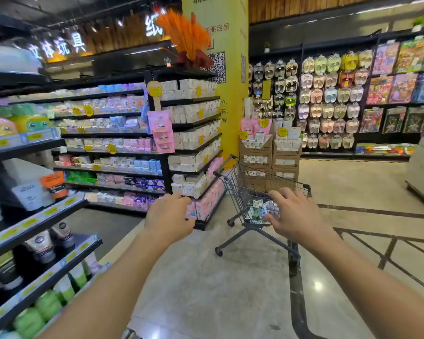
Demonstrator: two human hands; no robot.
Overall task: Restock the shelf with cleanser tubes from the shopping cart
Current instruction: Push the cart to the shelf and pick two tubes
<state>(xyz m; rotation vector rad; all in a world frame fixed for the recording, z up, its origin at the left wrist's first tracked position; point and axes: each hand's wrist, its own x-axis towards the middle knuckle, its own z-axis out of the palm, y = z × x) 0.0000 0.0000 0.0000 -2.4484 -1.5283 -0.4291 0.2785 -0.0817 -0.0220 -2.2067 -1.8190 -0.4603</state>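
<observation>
Nearest, lower left: the shelf (42, 243), black tiered racks with yellow price tags, partly stocked with white-and-grey cleanser tubes (43, 247) standing cap-down; green tubes on the tier below; gaps visible between items.

Mid-field: left hand (168, 216), held out over the floor, fingers loosely curled, holding nothing. Right hand (293, 214), held out toward the cart, fingers spread and relaxed, holding nothing; whether it touches the cart rim cannot be told.

Beyond the hands: shopping cart (233, 192), small wire basket on castors, standing apart from the shelf on the tiled floor. Inside, a loose heap of restock tubes (261, 209), white and green, partly hidden by the right hand.

Handling, judged: tubes look light, soft-walled plastic, smooth and likely slippery; best taken round the middle of the body or at the stiffer cap end, several at once being possible.

Farther: gondola of tissue and pad packs (113, 143); stacked cartons (271, 157) by a yellow pillar (228, 94); wall of slippers (328, 99). Obstruction: the cart's wire wall and rim.
</observation>
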